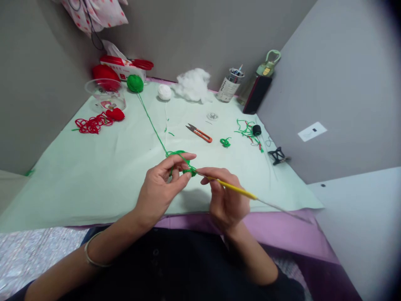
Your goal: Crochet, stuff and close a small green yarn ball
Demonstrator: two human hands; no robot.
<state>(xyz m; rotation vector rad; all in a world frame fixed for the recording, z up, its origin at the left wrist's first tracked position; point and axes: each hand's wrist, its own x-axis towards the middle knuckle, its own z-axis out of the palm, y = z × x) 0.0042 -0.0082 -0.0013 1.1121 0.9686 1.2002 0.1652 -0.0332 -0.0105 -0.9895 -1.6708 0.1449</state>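
Two bare hands are working close above the near part of one pale green cloth (125,184); the left hand (156,190) is curling partly closed, its thumb and fingers pinching one small green crochet piece (189,172); the right hand (230,200) is closing in a pen-like grip around one yellow-handled hook (239,190), whose tip is meeting the piece; one green strand (152,123) is running from there to a ball farther off. Beyond the hands, one pair of orange snips (200,133) is lying left of one small green coil (224,142); to the right, one black spool (256,130) is resting beside thread scraps too tangled to count. Farther left, one red yarn piece (115,114) is lying by loose red strands; at the back, one green ball (135,83), one white ball (164,92), one heap of white stuffing (194,85), one pen cup (229,87) and one bottle (267,67) are standing or lying in a row, one dark phone (257,94) leaning upright against the bottle.
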